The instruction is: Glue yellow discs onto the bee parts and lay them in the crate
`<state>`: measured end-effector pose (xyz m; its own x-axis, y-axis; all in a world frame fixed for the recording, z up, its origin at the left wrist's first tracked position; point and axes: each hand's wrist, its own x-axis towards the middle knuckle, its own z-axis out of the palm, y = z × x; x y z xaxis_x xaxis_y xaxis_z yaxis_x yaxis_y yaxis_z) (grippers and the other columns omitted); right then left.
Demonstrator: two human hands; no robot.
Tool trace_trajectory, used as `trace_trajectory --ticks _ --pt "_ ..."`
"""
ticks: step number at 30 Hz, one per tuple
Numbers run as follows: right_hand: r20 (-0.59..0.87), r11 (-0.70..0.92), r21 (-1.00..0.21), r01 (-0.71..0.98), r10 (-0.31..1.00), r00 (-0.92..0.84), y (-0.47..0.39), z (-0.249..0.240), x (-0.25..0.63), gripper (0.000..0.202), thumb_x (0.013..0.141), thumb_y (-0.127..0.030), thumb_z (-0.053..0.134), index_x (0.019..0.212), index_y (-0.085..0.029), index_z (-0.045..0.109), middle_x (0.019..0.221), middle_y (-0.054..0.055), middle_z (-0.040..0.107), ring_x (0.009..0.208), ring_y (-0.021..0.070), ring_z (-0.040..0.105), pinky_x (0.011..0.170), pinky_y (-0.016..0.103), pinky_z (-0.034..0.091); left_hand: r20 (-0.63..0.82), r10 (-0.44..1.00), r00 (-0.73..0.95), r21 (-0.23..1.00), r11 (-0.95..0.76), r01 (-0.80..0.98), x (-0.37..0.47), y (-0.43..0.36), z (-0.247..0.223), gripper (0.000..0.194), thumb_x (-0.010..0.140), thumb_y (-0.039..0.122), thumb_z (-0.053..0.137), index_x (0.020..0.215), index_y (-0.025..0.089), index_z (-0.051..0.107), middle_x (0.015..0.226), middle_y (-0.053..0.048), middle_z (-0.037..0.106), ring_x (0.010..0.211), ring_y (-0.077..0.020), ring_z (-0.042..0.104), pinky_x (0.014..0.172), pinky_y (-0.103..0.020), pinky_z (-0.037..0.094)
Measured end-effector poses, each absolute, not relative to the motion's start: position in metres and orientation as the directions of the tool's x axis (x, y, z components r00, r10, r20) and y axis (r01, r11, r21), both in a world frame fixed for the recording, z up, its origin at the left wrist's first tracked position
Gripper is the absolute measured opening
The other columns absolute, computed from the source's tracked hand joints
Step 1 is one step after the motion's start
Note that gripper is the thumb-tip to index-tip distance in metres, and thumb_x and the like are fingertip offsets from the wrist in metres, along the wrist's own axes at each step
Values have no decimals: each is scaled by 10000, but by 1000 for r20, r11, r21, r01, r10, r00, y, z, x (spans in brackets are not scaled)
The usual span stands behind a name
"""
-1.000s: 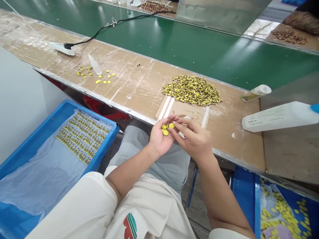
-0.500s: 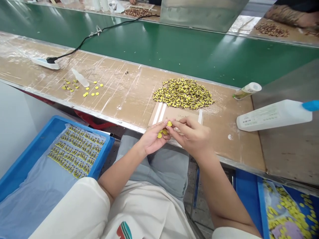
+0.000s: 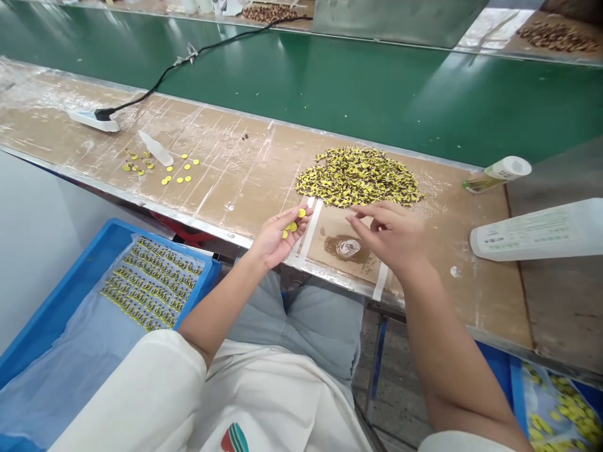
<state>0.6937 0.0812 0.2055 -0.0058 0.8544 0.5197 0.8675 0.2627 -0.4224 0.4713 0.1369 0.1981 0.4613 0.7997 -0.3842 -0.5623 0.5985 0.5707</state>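
Observation:
My left hand (image 3: 277, 237) is closed around several small yellow discs (image 3: 293, 226). One yellow disc (image 3: 301, 213) shows upright between its thumb and fingertips, just left of the white tape strips. My right hand (image 3: 389, 233) hovers over the cardboard pad, thumb and forefinger brought close together by the lower edge of a pile of small yellow-and-brown pieces (image 3: 360, 177). Whatever lies between those fingertips is too small to make out. Under them on the pad (image 3: 325, 257) sits a small clear cap or dish (image 3: 348, 248) in a wet brown patch.
Loose yellow discs (image 3: 179, 180) lie at left beside a small squeeze bottle (image 3: 156, 149). Rows of assembled pieces fill a blue tray (image 3: 113, 235) at lower left. A white bottle (image 3: 541, 232) and a tube (image 3: 499, 172) stand right. The green belt (image 3: 292, 75) runs behind.
My right hand has moved away from my left hand, to the right and toward the pile, uncovering the wet patch. My left hand, still with the discs, has shifted left and up.

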Motion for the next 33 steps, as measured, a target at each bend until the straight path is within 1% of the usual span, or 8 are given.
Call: trace_trajectory --ticks 4,9,15,19,25,27,30,33 --pt "519 350 -374 859 847 -119 82 214 668 329 839 -463 646 1081 -250 709 1015 61 687 715 131 611 643 268 472 -392 827 404 612 562 -556 478 137 196 184 810 119 661 984 87 713 964 -95 735 821 -101 686 829 -200 534" --pt "439 349 -277 895 875 -205 94 223 645 265 889 -448 587 1077 -310 712 1151 30 653 774 121 620 620 253 435 -445 788 425 548 615 -567 486 129 197 174 801 111 670 967 112 724 919 -69 743 852 -94 690 879 -203 521" --pt "332 372 -381 846 910 -250 102 223 647 219 890 -388 600 1030 -281 730 1198 18 649 914 150 657 767 272 501 -371 767 523 569 633 -525 480 127 195 137 839 122 627 931 89 724 905 -63 727 826 -91 682 892 -228 538" --pt "380 404 -399 823 890 -253 98 222 644 226 913 -370 569 1056 -279 719 1196 15 667 997 155 660 812 268 513 -385 749 539 511 659 -552 475 127 196 156 861 95 585 936 97 723 917 -56 729 837 -84 686 925 -223 529" --pt "416 352 -114 929 866 -277 84 222 628 292 933 -206 482 1143 -245 681 1354 54 570 998 190 657 767 300 512 -409 751 518 475 660 -582 475 125 198 171 884 96 549 904 99 718 910 -51 736 881 -93 695 961 -225 517" --pt "408 330 -83 940 872 -270 80 225 622 307 928 -183 469 1147 -225 680 1344 64 577 971 197 662 769 314 508 -405 754 518 492 657 -572 475 123 198 176 887 105 549 936 108 718 953 -58 738 921 -101 695 966 -222 512" --pt "434 337 -123 933 864 -255 76 230 618 291 939 -205 466 1110 -252 697 1293 34 619 962 189 665 784 314 501 -404 748 526 489 663 -567 474 122 197 220 887 102 549 1044 118 702 997 -63 737 944 -100 694 962 -207 507" --pt "458 351 -238 905 863 -214 75 233 633 253 938 -323 510 1108 -280 693 1281 12 628 979 175 661 780 292 503 -420 744 521 478 669 -570 473 123 196 217 885 110 559 1049 127 700 959 -56 740 917 -103 703 929 -207 529"
